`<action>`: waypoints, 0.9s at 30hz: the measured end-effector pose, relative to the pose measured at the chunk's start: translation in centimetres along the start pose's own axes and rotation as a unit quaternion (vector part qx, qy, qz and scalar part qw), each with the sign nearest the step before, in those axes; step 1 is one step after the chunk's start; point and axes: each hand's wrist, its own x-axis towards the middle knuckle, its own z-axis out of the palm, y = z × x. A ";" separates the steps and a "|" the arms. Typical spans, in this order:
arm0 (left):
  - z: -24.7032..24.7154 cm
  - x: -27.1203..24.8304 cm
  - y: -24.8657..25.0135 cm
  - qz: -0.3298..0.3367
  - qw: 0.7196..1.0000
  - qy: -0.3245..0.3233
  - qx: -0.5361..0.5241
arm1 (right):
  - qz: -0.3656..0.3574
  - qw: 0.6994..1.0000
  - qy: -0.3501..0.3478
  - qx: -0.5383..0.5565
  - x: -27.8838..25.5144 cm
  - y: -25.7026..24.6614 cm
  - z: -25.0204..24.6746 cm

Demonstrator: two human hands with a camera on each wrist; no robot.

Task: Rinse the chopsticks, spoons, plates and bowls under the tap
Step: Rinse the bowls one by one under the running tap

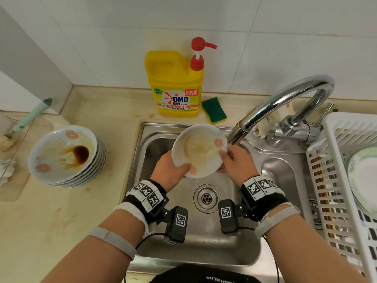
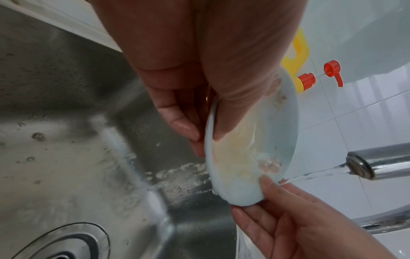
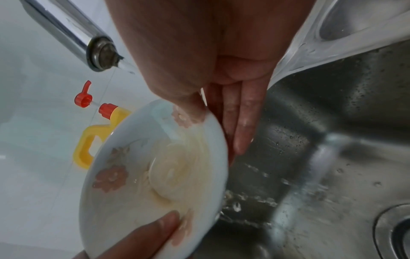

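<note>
A white plate (image 1: 199, 150) with pink flowers and a greasy yellowish film is held tilted over the sink (image 1: 204, 252), just under the tap spout (image 1: 236, 135). Water runs from the spout (image 2: 359, 166) onto the plate (image 2: 250, 140). My left hand (image 1: 173, 170) grips the plate's near-left rim, thumb on the face and fingers behind. My right hand (image 1: 234, 160) pinches the right rim; in the right wrist view its thumb (image 3: 188, 110) presses the plate (image 3: 155, 175) face and the fingers lie behind. A stack of dirty plates (image 1: 65, 156) with brown sauce waits on the left counter.
A yellow detergent bottle (image 1: 175, 82) with a red pump and a green sponge (image 1: 214, 112) stand behind the sink. A white drying rack (image 1: 342, 180) at the right holds chopsticks and a clean plate (image 1: 365, 180). The drain (image 1: 206, 198) lies below the hands.
</note>
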 end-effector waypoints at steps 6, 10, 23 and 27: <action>0.0 0.0 0.0 0.006 1.000 0.000 0.020 | 0.004 0.999 -0.026 0.025 -0.6 0.1 -0.1; 0.0 -0.3 0.1 0.006 1.000 -0.008 0.028 | 0.009 1.000 0.007 0.021 -0.8 -0.4 -0.1; 0.9 -0.6 -0.5 -0.109 0.981 -0.029 -0.156 | 0.054 0.986 -0.078 0.138 -1.6 0.3 1.2; 0.5 -0.5 -0.7 -0.101 0.984 -0.017 -0.149 | 0.060 0.988 -0.073 0.122 -1.6 0.3 1.1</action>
